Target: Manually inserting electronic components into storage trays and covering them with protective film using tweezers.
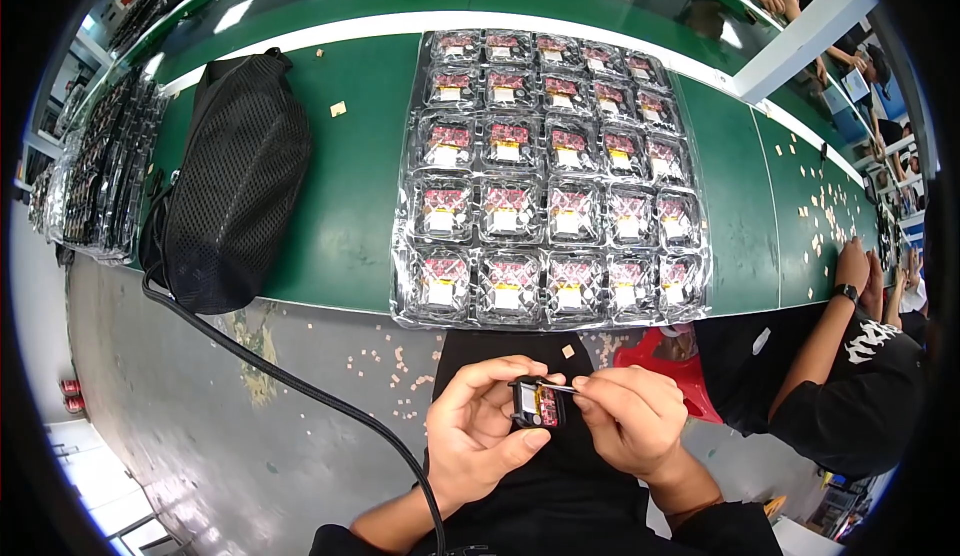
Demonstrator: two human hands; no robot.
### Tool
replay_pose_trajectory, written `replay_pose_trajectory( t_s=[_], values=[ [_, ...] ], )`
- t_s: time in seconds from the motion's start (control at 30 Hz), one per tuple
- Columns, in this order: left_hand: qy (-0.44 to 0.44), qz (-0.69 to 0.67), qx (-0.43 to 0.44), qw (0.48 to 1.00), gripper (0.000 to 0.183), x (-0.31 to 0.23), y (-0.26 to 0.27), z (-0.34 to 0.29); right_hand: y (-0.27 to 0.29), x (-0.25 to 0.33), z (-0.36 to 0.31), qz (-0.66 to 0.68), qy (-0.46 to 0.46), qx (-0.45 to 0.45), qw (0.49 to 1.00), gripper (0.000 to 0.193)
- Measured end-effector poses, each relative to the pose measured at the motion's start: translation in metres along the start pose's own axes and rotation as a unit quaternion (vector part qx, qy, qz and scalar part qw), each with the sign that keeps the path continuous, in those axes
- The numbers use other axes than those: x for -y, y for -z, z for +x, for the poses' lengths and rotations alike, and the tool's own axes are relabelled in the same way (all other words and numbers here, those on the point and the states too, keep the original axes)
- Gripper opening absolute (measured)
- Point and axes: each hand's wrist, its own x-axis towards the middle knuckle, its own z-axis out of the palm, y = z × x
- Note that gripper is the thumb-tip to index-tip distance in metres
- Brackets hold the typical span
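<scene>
My left hand (468,438) is closed around a small black electronic housing (540,420), held over my lap just off the near edge of the workbench. Inside the housing a red circuit board, a pale block and a yellow strip show. Pinched in the fingers of my right hand (640,418) is a thin metal tool, perhaps tweezers (557,387); its tip reaches the upper edge of the housing. Beyond my hands, a clear plastic blister tray (548,241) lies on the bench, its rows of pockets filled with similar black housings with red boards.
A black mesh bag (240,181) lies on the green workbench (350,176), left of the tray. A black cord (300,381) runs from it towards me. Stacked trays (105,161) stand far left. At right, a co-worker (860,386) sits by a red stool (672,364). Small tan scraps litter floor and bench.
</scene>
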Motion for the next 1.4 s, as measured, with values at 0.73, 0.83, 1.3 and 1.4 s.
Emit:
replay_pose_trajectory(
  t_s=[0.73, 0.83, 1.3, 1.4],
  values=[
    [-0.002, 0.022, -0.008, 1.0, 0.058, -0.002, 0.001, -0.001, 0.0, -0.003, 0.002, 0.06, -0.053, 0.043, 0.996, 0.018],
    [-0.009, 0.043, -0.004, 0.999, 0.058, -0.001, 0.003, -0.001, 0.0, -0.002, 0.002, 0.054, -0.06, 0.044, 0.996, 0.018],
    [-0.019, 0.1, -0.01, 0.995, 0.057, -0.008, 0.0, -0.003, -0.002, -0.005, 0.002, -0.023, 0.038, 0.025, 0.999, 0.025],
    [-0.052, 0.082, 0.015, 0.995, 0.06, -0.015, 0.001, -0.005, 0.008, -0.003, 0.007, 0.004, 0.035, 0.018, 0.999, 0.025]
  ],
)
